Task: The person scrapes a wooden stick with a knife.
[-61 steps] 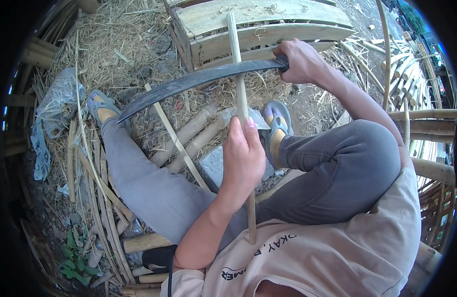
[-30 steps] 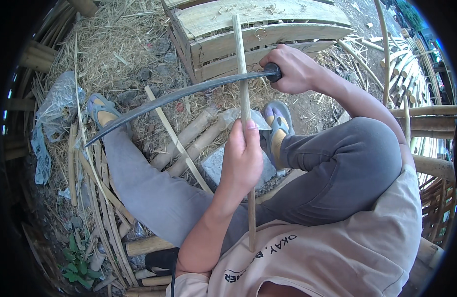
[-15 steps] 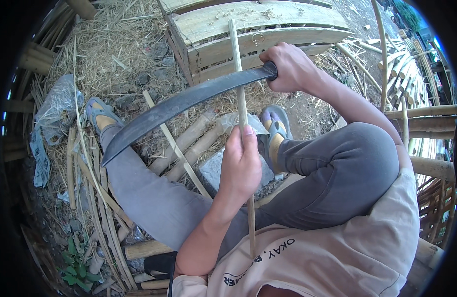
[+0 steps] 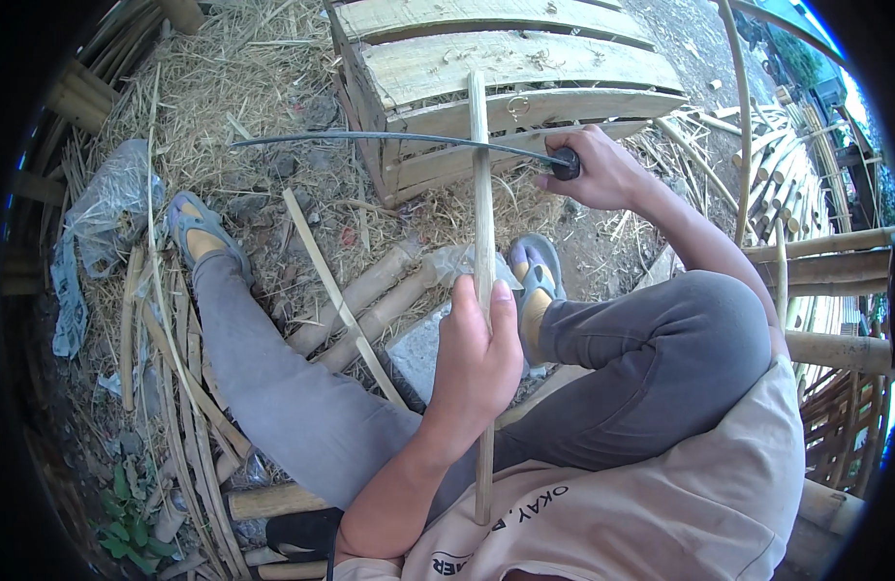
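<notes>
we see one bamboo strip (image 4: 482, 223) upright in the left hand (image 4: 478, 353), its grip closed round it, and one long blade (image 4: 389, 138) lying across the strip, its handle clenched in the right hand (image 4: 607, 174). one wooden crate (image 4: 506, 68) stands behind, two thick bamboo pieces (image 4: 370, 300) lie on the straw between two sandalled feet.

The ground (image 4: 273, 87) is covered with dry straw. A slatted wooden crate (image 4: 506, 68) is set at the far side, cut bamboo poles (image 4: 365, 300) are laid in the middle, and a plastic bag (image 4: 113, 208) (crumpled, translucent) is left at the left.
</notes>
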`<act>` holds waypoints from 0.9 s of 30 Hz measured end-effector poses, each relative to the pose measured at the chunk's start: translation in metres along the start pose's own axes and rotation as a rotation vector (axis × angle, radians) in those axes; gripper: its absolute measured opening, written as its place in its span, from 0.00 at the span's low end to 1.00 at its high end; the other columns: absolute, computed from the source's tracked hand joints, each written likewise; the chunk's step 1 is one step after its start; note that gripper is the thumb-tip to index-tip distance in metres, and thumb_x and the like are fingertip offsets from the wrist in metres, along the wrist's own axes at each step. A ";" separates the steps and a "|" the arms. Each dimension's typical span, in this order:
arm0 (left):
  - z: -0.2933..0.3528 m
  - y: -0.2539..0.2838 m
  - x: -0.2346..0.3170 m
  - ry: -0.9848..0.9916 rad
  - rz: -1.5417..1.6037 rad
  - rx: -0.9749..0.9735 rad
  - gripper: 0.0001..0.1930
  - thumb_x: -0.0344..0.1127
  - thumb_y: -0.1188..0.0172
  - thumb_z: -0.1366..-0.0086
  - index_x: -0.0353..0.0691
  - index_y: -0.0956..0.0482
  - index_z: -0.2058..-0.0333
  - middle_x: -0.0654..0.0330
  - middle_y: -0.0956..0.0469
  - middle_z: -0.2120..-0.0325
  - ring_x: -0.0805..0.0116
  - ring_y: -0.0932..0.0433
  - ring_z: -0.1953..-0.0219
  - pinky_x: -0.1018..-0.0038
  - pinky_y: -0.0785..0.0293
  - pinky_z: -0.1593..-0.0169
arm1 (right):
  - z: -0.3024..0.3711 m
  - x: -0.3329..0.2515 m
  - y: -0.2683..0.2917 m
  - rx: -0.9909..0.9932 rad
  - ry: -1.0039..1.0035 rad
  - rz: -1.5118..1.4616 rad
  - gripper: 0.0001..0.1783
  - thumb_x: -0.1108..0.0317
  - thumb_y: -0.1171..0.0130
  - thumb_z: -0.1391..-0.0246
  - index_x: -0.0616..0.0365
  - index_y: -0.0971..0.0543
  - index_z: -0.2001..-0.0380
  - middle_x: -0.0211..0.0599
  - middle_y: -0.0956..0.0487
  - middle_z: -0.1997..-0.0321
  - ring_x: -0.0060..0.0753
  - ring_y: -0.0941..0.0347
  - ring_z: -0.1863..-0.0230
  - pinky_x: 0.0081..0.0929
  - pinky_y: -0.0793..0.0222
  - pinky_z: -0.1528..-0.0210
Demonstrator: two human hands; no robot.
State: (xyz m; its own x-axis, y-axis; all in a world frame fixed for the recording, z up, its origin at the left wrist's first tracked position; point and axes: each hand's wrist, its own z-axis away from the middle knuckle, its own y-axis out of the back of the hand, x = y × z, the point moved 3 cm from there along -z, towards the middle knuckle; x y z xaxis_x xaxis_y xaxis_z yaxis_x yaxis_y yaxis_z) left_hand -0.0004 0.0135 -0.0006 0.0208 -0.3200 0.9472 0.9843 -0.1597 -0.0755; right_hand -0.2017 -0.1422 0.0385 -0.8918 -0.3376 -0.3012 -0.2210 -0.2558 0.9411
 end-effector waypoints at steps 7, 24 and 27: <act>-0.003 0.002 0.002 -0.027 -0.077 0.042 0.16 0.43 0.56 0.22 0.36 0.33 0.65 0.65 0.35 0.81 0.77 0.36 0.79 0.73 0.37 0.74 | 0.009 -0.033 -0.005 -0.127 0.146 -0.027 0.18 0.59 0.32 0.53 0.65 0.21 0.77 0.50 0.23 0.81 0.54 0.23 0.74 0.42 0.29 0.69; 0.000 -0.009 -0.003 0.159 0.298 -0.105 0.13 0.48 0.61 0.21 0.49 0.40 0.64 0.74 0.45 0.82 0.87 0.49 0.86 0.85 0.52 0.86 | -0.013 0.013 -0.015 0.181 -0.021 0.064 0.21 0.72 0.40 0.67 0.70 0.17 0.64 0.58 0.18 0.70 0.56 0.19 0.64 0.40 0.23 0.53; 0.003 -0.005 0.000 0.221 0.400 -0.145 0.13 0.49 0.61 0.21 0.50 0.40 0.64 0.74 0.45 0.82 0.87 0.49 0.86 0.85 0.53 0.86 | -0.027 0.039 -0.016 0.161 -0.124 0.034 0.17 0.73 0.41 0.65 0.68 0.16 0.67 0.59 0.19 0.73 0.58 0.20 0.67 0.41 0.23 0.55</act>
State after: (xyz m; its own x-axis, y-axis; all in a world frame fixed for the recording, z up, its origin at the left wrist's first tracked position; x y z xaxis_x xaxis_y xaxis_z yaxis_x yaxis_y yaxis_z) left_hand -0.0051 0.0166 0.0010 0.3398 -0.5715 0.7470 0.8717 -0.1070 -0.4783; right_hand -0.2227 -0.1758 0.0073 -0.9392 -0.2272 -0.2574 -0.2417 -0.0950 0.9657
